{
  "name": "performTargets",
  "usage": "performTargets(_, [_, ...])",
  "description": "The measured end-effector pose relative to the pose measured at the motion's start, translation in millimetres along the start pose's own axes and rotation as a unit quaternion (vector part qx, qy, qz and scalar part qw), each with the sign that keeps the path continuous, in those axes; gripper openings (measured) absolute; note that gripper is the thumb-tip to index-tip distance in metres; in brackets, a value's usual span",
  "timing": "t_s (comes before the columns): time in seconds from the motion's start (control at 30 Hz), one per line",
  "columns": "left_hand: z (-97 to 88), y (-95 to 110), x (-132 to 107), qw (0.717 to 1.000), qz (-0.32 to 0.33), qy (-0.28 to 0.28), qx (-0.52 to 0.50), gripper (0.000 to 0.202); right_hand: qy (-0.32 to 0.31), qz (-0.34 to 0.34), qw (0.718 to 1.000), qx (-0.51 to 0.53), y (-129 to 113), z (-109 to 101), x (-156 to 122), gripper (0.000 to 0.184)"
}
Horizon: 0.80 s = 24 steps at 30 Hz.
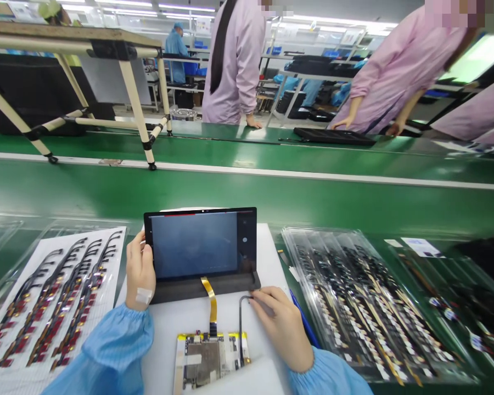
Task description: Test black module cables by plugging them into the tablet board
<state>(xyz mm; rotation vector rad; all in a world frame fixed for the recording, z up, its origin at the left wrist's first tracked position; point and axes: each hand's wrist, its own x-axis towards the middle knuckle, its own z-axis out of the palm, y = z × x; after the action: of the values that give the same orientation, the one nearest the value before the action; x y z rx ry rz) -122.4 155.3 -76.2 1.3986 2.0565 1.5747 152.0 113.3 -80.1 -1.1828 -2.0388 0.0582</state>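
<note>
A dark tablet screen (pixel 197 244) stands tilted up on a white mat (pixel 267 247), with a grey strip along its lower edge. My left hand (pixel 140 271), a plaster on its wrist, grips the screen's left edge. A gold flex ribbon (pixel 210 299) runs from the screen down to the open tablet body with its circuit board (pixel 203 359). My right hand (pixel 278 323) pinches the end of a thin black cable (pixel 241 323) by the screen's lower right corner. Both sleeves are light blue.
A white sheet with several black flex cables (pixel 57 296) lies at the left. Clear trays of small parts (pixel 362 302) lie at the right. A green conveyor belt (pixel 271 192) runs beyond. People in pink coats (pixel 239 60) stand across it beside a black tray (pixel 333 135).
</note>
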Motion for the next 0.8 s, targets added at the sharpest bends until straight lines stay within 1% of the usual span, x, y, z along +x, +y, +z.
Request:
performTargets(0.17, [0.6, 1, 0, 1.000, 0.005, 0.003, 0.003, 0.041, 0.000, -0.019, 1.000, -0.010, 0, -3, 0, 0.022])
performTargets(0.33, [-0.2, 1, 0, 1.000, 0.005, -0.001, 0.007, 0.042, -0.001, -0.049, 0.998, -0.029, -1, -3, -2, 0.017])
performTargets(0.47, [-0.2, 0, 0, 1.000, 0.004, 0.000, 0.004, 0.040, -0.006, -0.071, 0.995, -0.065, -4, 1, -3, 0.015])
performTargets(0.67, [0.3, -1, 1, 1.000, 0.004, 0.002, 0.002, 0.040, -0.015, -0.055, 0.993, -0.105, -9, 10, -1, 0.020])
performTargets(0.8, [0.3, -1, 2, 1.000, 0.010, 0.004, -0.011, 0.042, -0.014, -0.050, 0.993, -0.103, -11, 7, 2, 0.020])
